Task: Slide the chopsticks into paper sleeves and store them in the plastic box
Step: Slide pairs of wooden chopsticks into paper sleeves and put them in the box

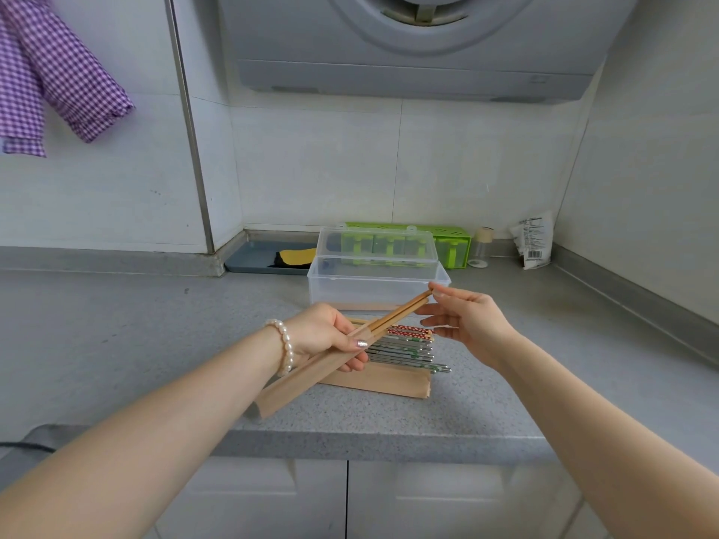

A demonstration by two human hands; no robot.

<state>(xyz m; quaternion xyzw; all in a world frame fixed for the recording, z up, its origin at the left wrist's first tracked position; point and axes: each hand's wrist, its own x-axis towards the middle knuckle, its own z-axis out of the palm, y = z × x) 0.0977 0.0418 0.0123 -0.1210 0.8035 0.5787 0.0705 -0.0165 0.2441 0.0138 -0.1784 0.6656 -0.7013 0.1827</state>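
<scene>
Two chopsticks (397,313) partway inside paper sleeve (311,377), left-hand (327,336) grip.

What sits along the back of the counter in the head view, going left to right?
Grey tray holding a yellow and black sponge → clear plastic box with open lid → green plastic rack → small clear jar with a pale lid → white printed packet.

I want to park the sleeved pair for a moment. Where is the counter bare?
Bare counter lies left of the left hand, up to the grey tray. Another patch lies right of the right hand, below the jar and packet. Crowded: the chopstick pile before the box.
</scene>
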